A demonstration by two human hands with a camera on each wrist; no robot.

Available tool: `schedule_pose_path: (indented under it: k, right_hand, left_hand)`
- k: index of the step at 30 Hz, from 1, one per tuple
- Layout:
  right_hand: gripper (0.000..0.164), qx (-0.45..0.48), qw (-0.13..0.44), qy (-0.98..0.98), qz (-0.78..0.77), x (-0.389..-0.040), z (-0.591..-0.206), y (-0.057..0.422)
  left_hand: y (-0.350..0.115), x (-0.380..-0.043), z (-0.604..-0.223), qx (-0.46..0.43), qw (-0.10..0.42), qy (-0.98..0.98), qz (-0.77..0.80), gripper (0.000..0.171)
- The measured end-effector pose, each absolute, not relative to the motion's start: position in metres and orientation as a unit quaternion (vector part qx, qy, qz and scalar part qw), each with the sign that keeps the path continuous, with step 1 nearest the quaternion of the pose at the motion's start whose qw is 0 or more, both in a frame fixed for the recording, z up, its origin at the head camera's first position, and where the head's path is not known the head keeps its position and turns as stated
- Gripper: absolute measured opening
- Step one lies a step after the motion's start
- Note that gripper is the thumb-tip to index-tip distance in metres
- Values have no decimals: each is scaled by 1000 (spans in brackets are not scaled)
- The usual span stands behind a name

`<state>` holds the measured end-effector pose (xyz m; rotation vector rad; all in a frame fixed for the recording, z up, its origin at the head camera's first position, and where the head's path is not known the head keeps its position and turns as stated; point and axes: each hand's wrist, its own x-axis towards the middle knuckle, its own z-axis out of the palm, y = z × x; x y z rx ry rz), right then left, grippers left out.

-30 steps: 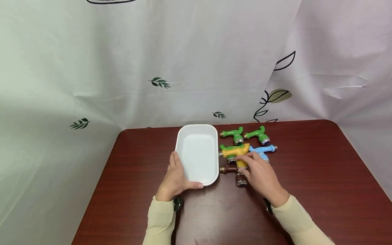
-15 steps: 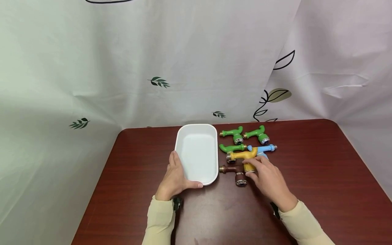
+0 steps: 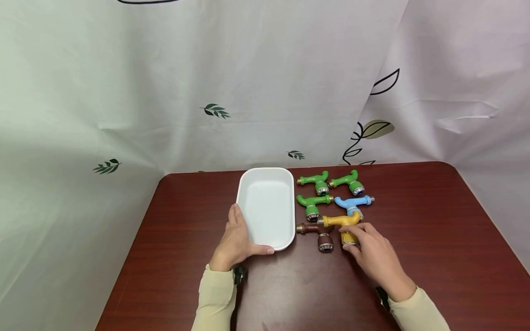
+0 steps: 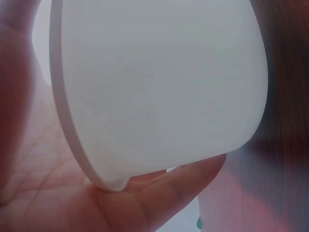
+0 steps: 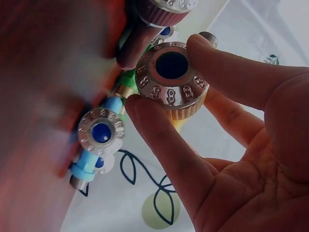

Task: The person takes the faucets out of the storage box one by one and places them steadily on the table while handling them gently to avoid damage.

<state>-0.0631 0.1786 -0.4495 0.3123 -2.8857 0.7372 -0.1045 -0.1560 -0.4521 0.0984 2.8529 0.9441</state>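
Note:
With fingers and thumb, my right hand [image 3: 374,253] pinches the ribbed knob of a yellow water tap [image 3: 337,220]. The right wrist view shows the knob's silver face [image 5: 171,94] with a dark blue centre between thumb and fingers. A brown tap [image 3: 325,241] lies just left of it, partly covered by the yellow spout pipe. Behind is a light blue tap [image 3: 352,202]. My left hand [image 3: 236,241] rests against the near left corner of a white tray [image 3: 265,247], fingers straight along its side and thumb along the near edge. Inside the tray nothing lies.
Three green taps lie right of the tray: one at the back [image 3: 314,179], one to its right [image 3: 345,181], and one nearer [image 3: 312,201]. All stand on a dark red-brown table [image 3: 434,220]. A pale leaf-patterned cloth [image 3: 256,92] hangs behind.
My right hand has drawn the yellow tap rightward and toward me, off the nearer green tap, which now shows fully. The left hand and tray have stayed put.

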Motion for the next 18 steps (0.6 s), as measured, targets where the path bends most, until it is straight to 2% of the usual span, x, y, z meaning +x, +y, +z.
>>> schedule_pose_path:
  k: [18]
  right_hand:
    - [34, 82, 54, -966, 240, -49, -461, 194]
  left_hand:
    - [-156, -105, -452, 32, 67, 947, 313, 157]
